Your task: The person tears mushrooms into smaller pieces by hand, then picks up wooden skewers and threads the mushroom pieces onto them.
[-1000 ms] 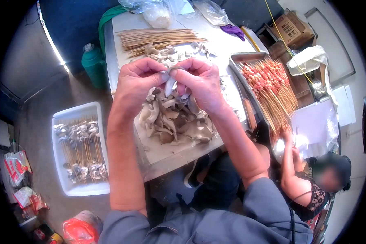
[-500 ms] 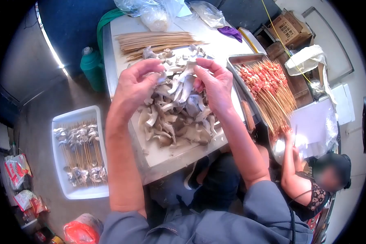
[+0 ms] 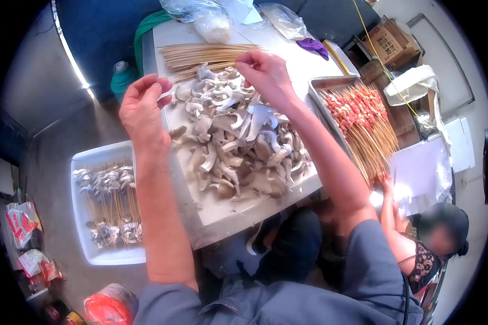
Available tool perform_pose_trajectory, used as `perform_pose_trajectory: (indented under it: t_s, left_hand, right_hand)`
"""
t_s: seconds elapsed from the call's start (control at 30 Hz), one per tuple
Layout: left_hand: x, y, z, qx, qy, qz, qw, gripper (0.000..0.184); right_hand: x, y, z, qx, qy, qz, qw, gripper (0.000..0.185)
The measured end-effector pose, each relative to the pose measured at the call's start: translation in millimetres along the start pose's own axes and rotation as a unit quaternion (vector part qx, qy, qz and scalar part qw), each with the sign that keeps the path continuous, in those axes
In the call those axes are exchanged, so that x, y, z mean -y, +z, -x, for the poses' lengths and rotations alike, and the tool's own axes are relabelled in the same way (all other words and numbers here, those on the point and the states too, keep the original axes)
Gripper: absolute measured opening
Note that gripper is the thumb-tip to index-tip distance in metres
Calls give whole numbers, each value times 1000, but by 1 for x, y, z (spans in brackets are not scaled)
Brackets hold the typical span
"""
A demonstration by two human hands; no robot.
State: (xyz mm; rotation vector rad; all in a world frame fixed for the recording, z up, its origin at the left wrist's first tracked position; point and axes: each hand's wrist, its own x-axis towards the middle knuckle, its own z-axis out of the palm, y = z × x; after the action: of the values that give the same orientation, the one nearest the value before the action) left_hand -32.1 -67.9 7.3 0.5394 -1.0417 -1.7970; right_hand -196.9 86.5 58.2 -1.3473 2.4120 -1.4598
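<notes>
A heap of grey-white oyster mushroom pieces (image 3: 238,146) covers much of the white table (image 3: 195,216). My left hand (image 3: 145,111) is raised off the table's left edge, its fingers closed on a small piece of oyster mushroom (image 3: 166,95). My right hand (image 3: 268,77) reaches over the far side of the heap. Its thumb and fingers are pinched together beside the bundle of bamboo skewers (image 3: 200,55); whatever they grip is hidden. The skewers lie crosswise behind the mushrooms.
A white tray (image 3: 81,238) of threaded mushroom skewers sits low at left. To the right, a metal tray (image 3: 322,83) holds skewers of red meat (image 3: 358,108), with a co-worker's hand (image 3: 382,181) at its near end. Plastic bags (image 3: 214,24) lie at the table's back.
My hands have moved apart. The left went left with a mushroom piece, off the heap; the right moved up and slightly left, toward the skewers.
</notes>
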Motion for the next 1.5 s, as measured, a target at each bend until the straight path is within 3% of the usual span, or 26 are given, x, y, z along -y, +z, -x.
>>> perform_pose_trajectory:
  t_s: [0.07, 0.17, 0.33, 0.5, 0.63, 0.83, 0.9, 0.97, 1.13, 1.3, 1.5]
  left_hand:
    - [0, 0, 0, 7, -17, 29, 999, 13]
    - [0, -2, 0, 7, -16, 35, 999, 13]
    - [-8, -3, 2, -11, -16, 36, 999, 13]
    - [-10, -4, 1, -16, -25, 51, 998, 12]
    - [-10, -5, 0, -7, -36, 50, 998, 12]
    - [-7, -7, 1, 37, -47, -11, 998, 17]
    - [-1, -2, 3, 57, -40, -46, 996, 21]
    - [4, 2, 7, 91, 31, -117, 988, 29]
    - [-9, 13, 16, 157, 10, -118, 980, 26]
    - [-5, 10, 17, 205, 31, -118, 971, 13]
    - [-6, 11, 20, 249, 13, -83, 965, 15]
  right_hand:
    - [-5, 9, -20, 41, 18, 29, 999, 22]
    - [-28, 30, -47, 79, -87, 229, 966, 36]
    - [-48, 58, -68, 111, -169, 262, 944, 39]
    - [-51, 60, -71, 180, -159, 293, 926, 24]
    - [-47, 55, -67, 155, -160, 289, 931, 18]
    - [-20, 40, -48, 125, -104, 217, 963, 20]
    - [-6, 35, -39, 88, -49, 101, 990, 20]
    - [9, 31, -30, 89, -21, 38, 995, 19]
    - [30, 30, -5, 143, 31, -168, 975, 16]
    - [36, 30, 11, 166, 31, -223, 960, 17]
    - [40, 23, 16, 162, 49, -218, 961, 15]
